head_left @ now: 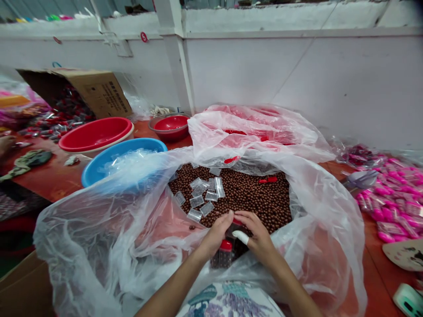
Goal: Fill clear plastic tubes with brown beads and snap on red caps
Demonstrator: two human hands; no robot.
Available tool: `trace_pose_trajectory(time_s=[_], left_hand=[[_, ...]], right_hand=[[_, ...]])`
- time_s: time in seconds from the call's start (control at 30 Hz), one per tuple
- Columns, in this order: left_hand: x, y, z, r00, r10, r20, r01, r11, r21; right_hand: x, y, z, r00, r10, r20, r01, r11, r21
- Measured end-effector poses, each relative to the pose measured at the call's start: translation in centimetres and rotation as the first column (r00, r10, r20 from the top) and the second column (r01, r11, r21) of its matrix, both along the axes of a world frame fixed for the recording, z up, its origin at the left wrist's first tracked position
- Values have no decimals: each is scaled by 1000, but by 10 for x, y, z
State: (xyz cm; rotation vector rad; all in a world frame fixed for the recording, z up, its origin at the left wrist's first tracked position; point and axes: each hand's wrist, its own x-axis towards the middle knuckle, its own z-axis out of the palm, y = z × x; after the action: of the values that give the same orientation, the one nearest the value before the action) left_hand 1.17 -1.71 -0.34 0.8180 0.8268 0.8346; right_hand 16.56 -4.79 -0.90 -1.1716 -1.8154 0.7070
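Far to the left of the hands, a box (99, 90) is lying on its side on the bench (53, 176), with a red basin (95, 133) and a blue basin (122, 154) sitting closer in. The left hand (216, 233) is curling closed around a small red-capped tube (225, 253) of brown beads. The right hand (256, 235), a white cot on its thumb, is pinching the red cap (237, 221) at the tube's top, touching the left fingertips. Just beyond both hands, brown beads (254, 198) are filling a clear bag (313, 211), with small empty tubes (203, 196) lying on them. Far right of the hands, pink packets (393, 202) are piling on the bench.
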Motion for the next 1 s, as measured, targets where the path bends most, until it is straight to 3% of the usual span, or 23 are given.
trace_pose_trajectory(time_s=[0.13,0.2,0.3,0.43,0.53,0.6,0.77,1.0], left_hand=[[2,-1,3,998,58,-13,-59,994,-90],[0,-1,6,1000,1,2,-1,990,-140],[-2,-1,11,995,-98,-16,94,983,-160],[1,-1,9,991,-116,-71,105,984,-145],[5,0,4,995,-53,-81,41,989,-141],[7,0,3,997,-46,-62,36,986,-163],[11,-1,8,998,-38,-58,28,985,-173],[14,-1,9,996,35,-78,-44,993,-112]], right_hand=[[-2,-1,-5,972,-184,-148,157,972,-177],[1,-1,-9,927,-291,-237,212,928,-307],[6,0,-12,886,-323,-334,183,904,-387],[4,-1,-6,923,-272,-273,193,939,-285],[-3,-4,-1,994,-106,-15,103,987,-119],[-6,-6,-1,988,-54,147,59,998,-29],[-9,-6,-2,913,-125,389,84,989,120],[-8,4,4,874,-140,465,38,975,221]])
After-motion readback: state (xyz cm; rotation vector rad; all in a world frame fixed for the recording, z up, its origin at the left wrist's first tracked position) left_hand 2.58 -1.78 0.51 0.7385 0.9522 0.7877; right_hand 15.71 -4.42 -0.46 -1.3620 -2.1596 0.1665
